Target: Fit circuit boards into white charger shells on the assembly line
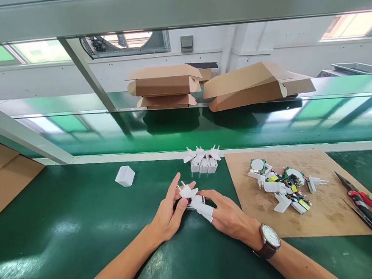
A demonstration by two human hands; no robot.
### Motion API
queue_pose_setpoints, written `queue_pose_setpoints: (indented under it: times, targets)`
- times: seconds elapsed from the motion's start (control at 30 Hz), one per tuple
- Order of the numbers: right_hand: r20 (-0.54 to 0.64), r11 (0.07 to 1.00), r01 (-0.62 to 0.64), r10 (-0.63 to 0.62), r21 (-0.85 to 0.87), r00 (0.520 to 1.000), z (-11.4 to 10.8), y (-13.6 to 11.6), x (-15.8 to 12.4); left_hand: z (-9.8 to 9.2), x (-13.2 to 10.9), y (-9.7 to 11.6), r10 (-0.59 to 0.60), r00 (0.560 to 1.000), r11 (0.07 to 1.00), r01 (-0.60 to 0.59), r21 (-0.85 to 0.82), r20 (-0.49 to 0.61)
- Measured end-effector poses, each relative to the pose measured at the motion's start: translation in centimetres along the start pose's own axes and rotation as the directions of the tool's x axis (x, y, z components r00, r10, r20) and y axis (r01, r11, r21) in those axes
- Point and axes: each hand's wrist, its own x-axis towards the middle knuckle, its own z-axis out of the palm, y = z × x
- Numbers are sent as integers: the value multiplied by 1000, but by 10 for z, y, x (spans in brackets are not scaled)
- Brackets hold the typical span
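Observation:
Over the front middle of the green bench, both hands are closed around a white plug adapter (189,191) whose prongs point up and away. Its case looks unclosed, with a bit of red and dark parts showing inside. My left hand (168,215) grips it from the left, index finger raised. From the right, my right hand (231,213) presses on it; a white wrap (203,209) covers one digit. Just beyond stand several similar white adapters (203,161) in a row, prong pieces tilted on top. A lone white housing (125,176) lies to the left.
On a brown board (243,233) at right lie loose circuit boards with plug parts (285,185), red-handled pliers (365,201) and dark tweezers (370,224). Cardboard boxes (166,85) sit on the shelf behind. A carton (7,177) stands at the left edge.

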Motion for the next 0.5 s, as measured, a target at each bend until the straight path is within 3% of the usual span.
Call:
queue_pose_setpoints:
  times: [0.17, 0.37, 0.5]
  targets:
    - [-225, 988, -32, 66, 150, 972, -8, -4, 7, 0, -1, -2, 124, 992, 992, -125, 12, 15]
    - [-88, 988, -61, 74, 143, 993, 1, 2, 6, 0, 0, -2, 136, 991, 991, -136, 18, 6]
    - [-169, 993, -18, 37, 115, 985, 2, 4, 7, 0, 1, -6, 108, 994, 994, -108, 23, -1]
